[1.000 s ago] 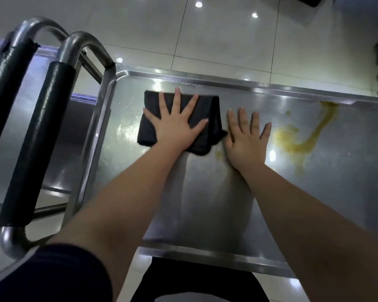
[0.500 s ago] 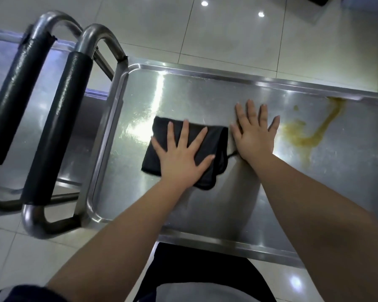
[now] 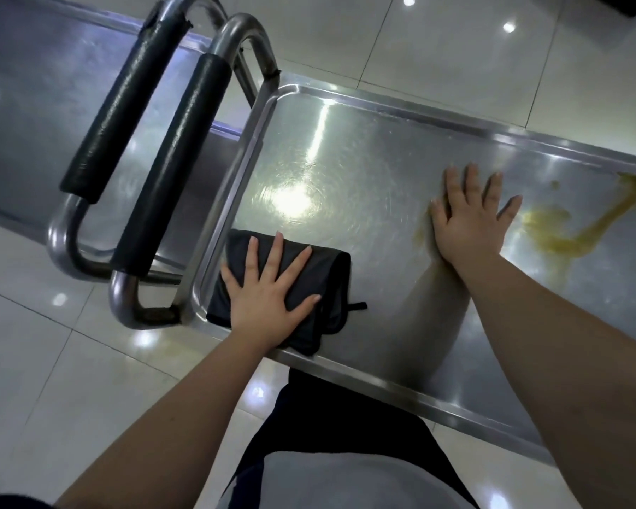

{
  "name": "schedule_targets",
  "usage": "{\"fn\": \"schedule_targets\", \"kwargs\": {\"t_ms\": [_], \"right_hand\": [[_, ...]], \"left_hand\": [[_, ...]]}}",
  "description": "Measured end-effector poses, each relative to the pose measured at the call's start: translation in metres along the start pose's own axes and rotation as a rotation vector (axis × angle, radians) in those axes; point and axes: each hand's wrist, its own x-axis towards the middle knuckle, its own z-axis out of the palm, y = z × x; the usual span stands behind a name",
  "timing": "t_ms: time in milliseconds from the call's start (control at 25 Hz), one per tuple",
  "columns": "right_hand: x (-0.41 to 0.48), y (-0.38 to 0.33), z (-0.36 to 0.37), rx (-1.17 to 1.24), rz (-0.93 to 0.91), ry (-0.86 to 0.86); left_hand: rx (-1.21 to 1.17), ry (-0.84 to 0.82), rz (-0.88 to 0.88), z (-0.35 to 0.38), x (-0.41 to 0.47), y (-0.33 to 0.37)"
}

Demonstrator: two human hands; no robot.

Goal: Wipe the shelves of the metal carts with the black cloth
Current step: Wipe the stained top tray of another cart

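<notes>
A shiny metal cart shelf [image 3: 346, 159] with a raised rim. A folded black cloth [image 3: 325, 277] lies in its near left corner, a yellow-brown smear [image 3: 566, 238] toward the right.

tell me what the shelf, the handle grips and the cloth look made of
Shelf: likely stainless steel, brushed; swirl scratches and bright glare. Handle grips: probably black foam or rubber, matte and pebbled, sleeved over shiny tube. Black cloth: soft matte fabric, maybe microfibre; folded limply, hemmed edge.

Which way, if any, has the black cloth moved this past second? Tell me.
Yes. The black cloth slid from the shelf's far rim to its near rim, under the left hand.
</notes>
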Motion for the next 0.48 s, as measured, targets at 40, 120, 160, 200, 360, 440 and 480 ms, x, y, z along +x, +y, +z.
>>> {"fn": "schedule_targets", "kwargs": {"t_ms": [40,120,160,200,360,440,480], "right_hand": [[0.000,-0.002,-0.002,-0.005,0.007,-0.013],[-0.001,-0.010,-0.005,0.021,0.007,-0.057],[-0.003,-0.016,-0.005,0.033,-0.004,-0.077],[-0.006,-0.023,-0.004,0.029,-0.015,-0.088],[-0.015,-0.034,0.002,-0.010,-0.019,-0.050],[-0.015,-0.033,0.004,-0.007,-0.018,-0.036],[-0.014,-0.032,0.005,-0.007,-0.015,-0.032]], "left_hand": [[0.005,0.005,0.008,0.000,-0.001,-0.001],[-0.021,0.000,0.008,0.000,-0.003,0.001],[-0.052,-0.003,-0.015,-0.001,-0.003,0.006],[-0.085,-0.008,-0.053,-0.001,-0.003,0.015],[-0.085,-0.008,-0.153,0.005,-0.006,0.039],[-0.089,0.014,-0.138,0.007,-0.008,0.029],[-0.093,0.029,-0.126,0.008,-0.010,0.023]]}}
